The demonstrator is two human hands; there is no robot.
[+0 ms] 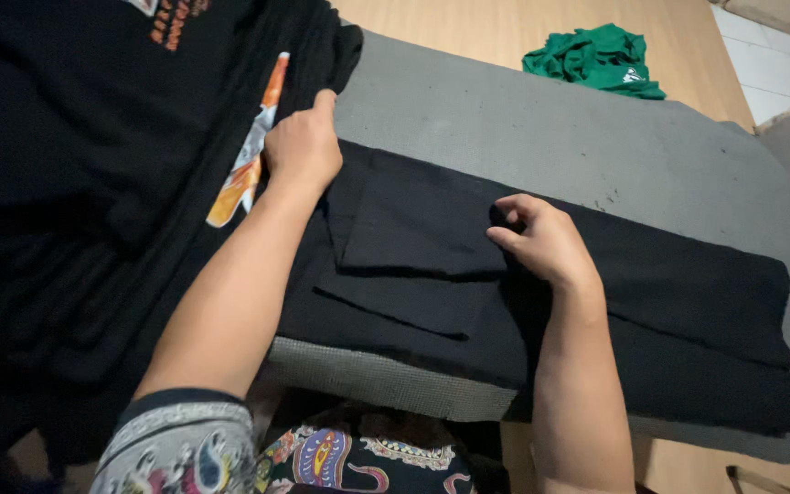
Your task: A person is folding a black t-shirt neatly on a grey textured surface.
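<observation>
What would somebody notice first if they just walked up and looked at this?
Probably the two bare hands on the black garment spread over the grey padded board: the left hand presses near its upper left edge, and the right hand pinches a folded flap in the middle. Next, the bright orange print on the black shirts piled at the left. Then the crumpled green garment on the wooden floor at the top.

A grey padded desk carried a folded black garment across its near side. A pile of black shirts lay at its left end. Beyond, a green cloth lay, seemingly on the wooden floor.
</observation>
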